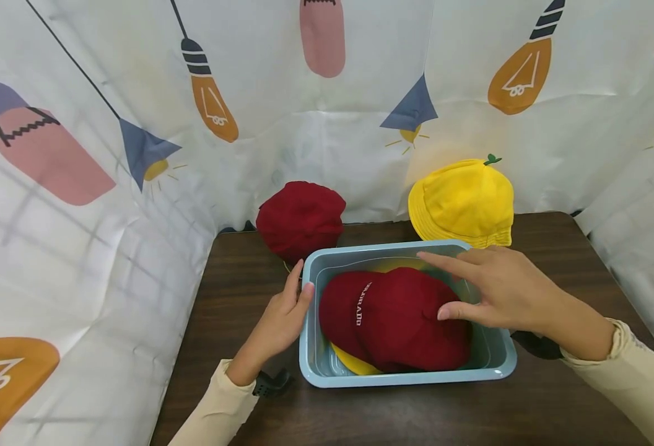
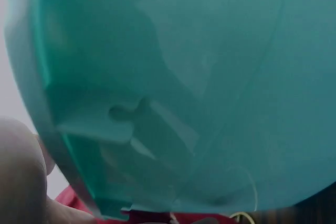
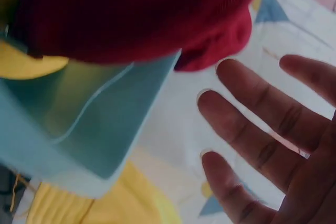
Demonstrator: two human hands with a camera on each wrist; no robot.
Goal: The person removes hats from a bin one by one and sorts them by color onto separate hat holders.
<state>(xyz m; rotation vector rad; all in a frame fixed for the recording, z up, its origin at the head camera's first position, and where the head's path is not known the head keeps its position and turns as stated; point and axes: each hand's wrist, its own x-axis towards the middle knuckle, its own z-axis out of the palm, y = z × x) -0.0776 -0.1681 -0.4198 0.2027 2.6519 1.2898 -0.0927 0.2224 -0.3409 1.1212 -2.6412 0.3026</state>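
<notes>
A light blue plastic bin (image 1: 405, 379) holds a dark red cap (image 1: 410, 316) with white lettering, lying over a yellow hat (image 1: 355, 361) whose edge shows beneath it. At the bin's left rim is my left hand (image 1: 277, 322), with index finger and thumb extended along it. The left wrist view is mostly filled by the bin's outer wall (image 2: 184, 77). My right hand (image 1: 500, 288) hovers over the bin's right side, fingers spread and nothing held. In the right wrist view its fingers (image 3: 247, 124) are apart from the cap and the bin wall.
Behind the bin's left corner sits another dark red hat (image 1: 303, 217). A yellow bucket hat (image 1: 463, 201) with a green sprout stands behind the right corner. The dark wooden table (image 1: 232, 279) meets a white printed curtain (image 1: 316, 142) at the back and sides.
</notes>
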